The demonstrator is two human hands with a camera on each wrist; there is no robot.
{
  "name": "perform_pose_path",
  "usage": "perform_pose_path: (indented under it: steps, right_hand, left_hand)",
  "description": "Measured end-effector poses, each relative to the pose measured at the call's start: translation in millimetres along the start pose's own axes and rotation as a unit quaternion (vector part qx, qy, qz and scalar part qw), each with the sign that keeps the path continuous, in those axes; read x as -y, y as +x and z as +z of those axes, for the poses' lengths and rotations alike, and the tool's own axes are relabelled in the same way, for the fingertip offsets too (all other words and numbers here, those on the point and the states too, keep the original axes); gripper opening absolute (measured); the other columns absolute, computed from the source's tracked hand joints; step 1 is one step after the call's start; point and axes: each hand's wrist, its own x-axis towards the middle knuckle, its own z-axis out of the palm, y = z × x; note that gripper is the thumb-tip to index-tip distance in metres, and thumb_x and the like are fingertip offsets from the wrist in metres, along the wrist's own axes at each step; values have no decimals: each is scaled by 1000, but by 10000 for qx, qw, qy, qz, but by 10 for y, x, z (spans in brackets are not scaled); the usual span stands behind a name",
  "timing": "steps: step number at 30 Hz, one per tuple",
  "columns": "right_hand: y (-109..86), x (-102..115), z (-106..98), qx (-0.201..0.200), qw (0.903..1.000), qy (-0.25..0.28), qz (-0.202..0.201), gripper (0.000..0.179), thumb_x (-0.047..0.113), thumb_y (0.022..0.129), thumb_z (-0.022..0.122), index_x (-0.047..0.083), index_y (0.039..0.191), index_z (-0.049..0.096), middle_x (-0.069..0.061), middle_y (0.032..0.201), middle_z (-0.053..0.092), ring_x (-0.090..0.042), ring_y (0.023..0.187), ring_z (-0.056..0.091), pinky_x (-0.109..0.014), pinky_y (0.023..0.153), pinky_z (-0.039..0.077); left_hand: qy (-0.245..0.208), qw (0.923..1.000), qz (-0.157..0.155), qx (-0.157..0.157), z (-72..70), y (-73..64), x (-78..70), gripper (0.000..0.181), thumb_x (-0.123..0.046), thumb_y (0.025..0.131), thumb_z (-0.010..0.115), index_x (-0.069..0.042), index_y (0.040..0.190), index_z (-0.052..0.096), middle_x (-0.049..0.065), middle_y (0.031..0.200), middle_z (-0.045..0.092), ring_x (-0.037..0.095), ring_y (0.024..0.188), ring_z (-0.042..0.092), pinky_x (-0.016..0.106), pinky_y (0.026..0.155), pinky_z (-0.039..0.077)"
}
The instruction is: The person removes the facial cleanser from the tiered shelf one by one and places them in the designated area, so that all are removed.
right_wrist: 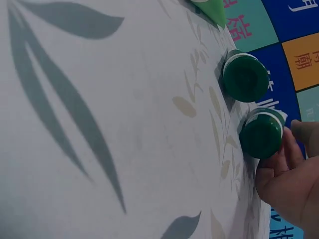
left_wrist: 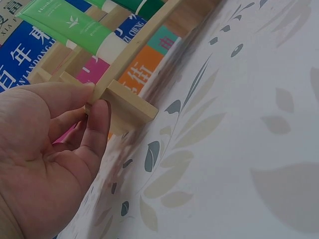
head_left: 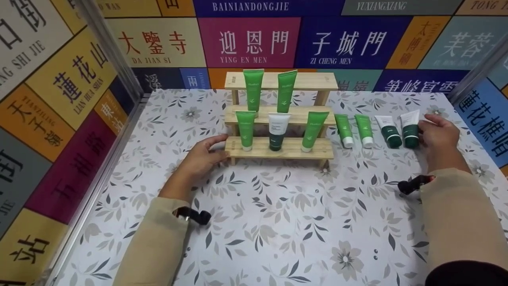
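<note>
My left hand (head_left: pixel 203 155) pinches the near end of the wooden stand (head_left: pixel 291 145); a tug could topple the green tube (head_left: pixel 246 129) just beyond. My right hand (head_left: pixel 441 133), fingers bent, meets the outermost white-and-green tube (head_left: pixel 410 129); can't tell if gripped. A nudge could shove its neighbour (head_left: pixel 391 133).

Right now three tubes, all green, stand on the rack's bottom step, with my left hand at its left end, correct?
No: the head view shows the middle tube white and dark green. Three do stand on the bottom step, your left hand at its left end.
</note>
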Motion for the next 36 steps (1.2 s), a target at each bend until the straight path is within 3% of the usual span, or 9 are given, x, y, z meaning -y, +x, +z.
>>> perform_pose_path:
  steps: [7, 13, 17, 24, 26, 29, 32, 36]
  right_hand:
    - [15, -63, -15, 101, 9994, -328, -81, 57, 33, 104, 70, 43, 156, 52, 16, 151, 58, -5, 130, 56, -26, 111, 47]
    - [-12, -66, -35, 163, 9994, -281, -77, 58, 36, 104, 69, 46, 157, 48, 18, 163, 49, -5, 141, 50, -29, 126, 37]
    - [-85, -40, -74, 169, 9992, -243, -271, 55, 34, 105, 68, 45, 156, 49, 21, 159, 51, -4, 146, 47, -29, 132, 31]
    - [-313, 103, -52, 307, 9968, 164, -725, 49, 23, 104, 70, 42, 147, 56, 20, 138, 62, -6, 142, 52, -30, 130, 35]
    - [-386, 153, -14, 413, 9953, 285, -824, 48, 21, 103, 72, 40, 145, 57, 18, 137, 63, -6, 140, 55, -27, 124, 43]
    - [-514, 217, 70, 632, 9909, 589, -1033, 46, 16, 101, 74, 35, 141, 59, 13, 136, 64, -8, 132, 60, -22, 105, 57]
    - [-663, 249, 178, 877, 9823, 1016, -1310, 44, 10, 99, 76, 28, 136, 62, 7, 133, 66, -10, 120, 67, -19, 85, 61]
    - [-876, 270, 321, 1090, 9716, 1347, -1612, 41, 9, 97, 77, 22, 134, 64, 3, 129, 69, -13, 110, 71, -21, 83, 62]
  left_hand:
    - [85, 10000, 43, -27, -3, 7, 16, 63, -11, 99, 73, -22, 158, 54, 8, 158, 58, 21, 117, 70, 31, 88, 59]
    - [289, 9996, -17, -36, -19, 15, 13, 64, -14, 99, 73, -24, 159, 53, 4, 162, 54, 19, 114, 71, 30, 89, 59]
    - [297, 9996, -23, -2, -23, 25, 11, 65, -14, 99, 74, -24, 159, 52, 4, 163, 53, 19, 112, 71, 30, 88, 59]
    - [306, 9995, 0, -6, -17, 20, -8, 64, -14, 99, 74, -24, 159, 53, 5, 163, 53, 20, 119, 71, 32, 94, 59]
    - [316, 9995, 17, -13, -18, 15, -11, 65, -14, 99, 74, -24, 159, 53, 5, 163, 54, 21, 119, 71, 33, 94, 59]
    - [244, 9997, 13, 4, -12, 1, -18, 65, -14, 99, 74, -25, 159, 52, 6, 162, 55, 23, 116, 71, 34, 92, 60]
    - [168, 9998, -35, 35, -9, 2, -19, 66, -13, 99, 73, -23, 160, 51, 6, 164, 52, 23, 119, 70, 34, 93, 59]
    - [118, 9999, -101, 35, -1, 21, -16, 66, -12, 99, 74, -20, 161, 50, 5, 168, 47, 22, 127, 67, 31, 97, 58]
